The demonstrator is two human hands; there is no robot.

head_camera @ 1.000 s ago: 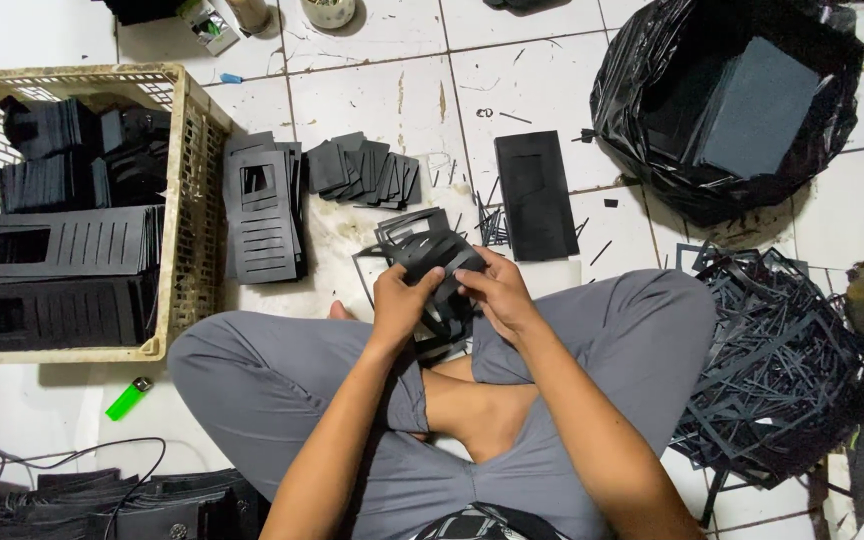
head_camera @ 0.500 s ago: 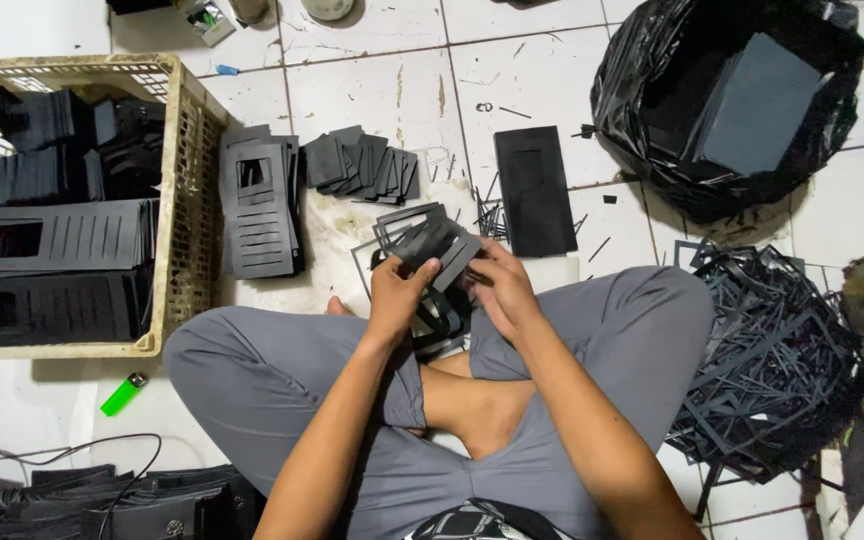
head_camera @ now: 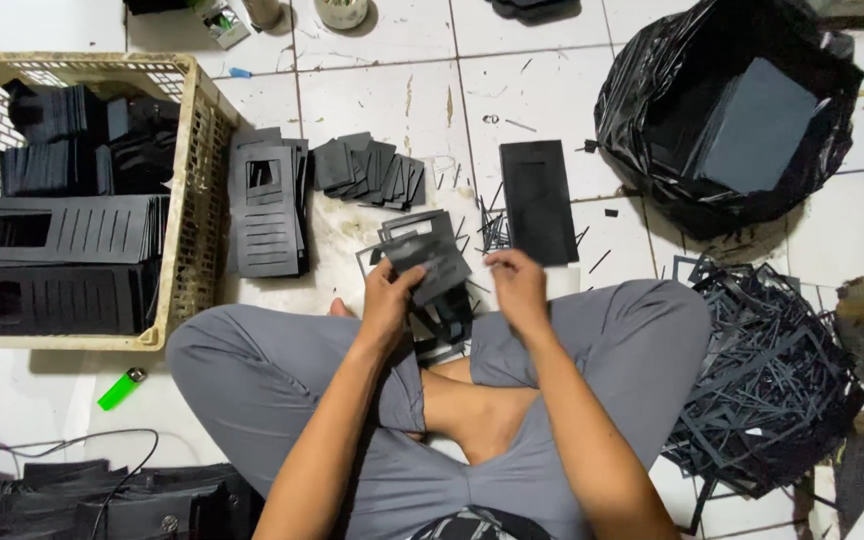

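Person sits cross-legged on white tiled floor. Left hand is closed around a black die-cut card, held just above the lap, in front of the knees. Right hand hovers just beside the card, fingers curled; whether it pinches a scrap cannot be told.

Done, by the look of it: the plastic crate on the person's left holds several rows of stacked black cards; a stack of slotted cards and a fanned row of small squares lie beside it. A heap of black offcut strips sits on the right.

Left, apparently: flat sheets in the black bag and one flat panel on the floor. Judged roughly midway.
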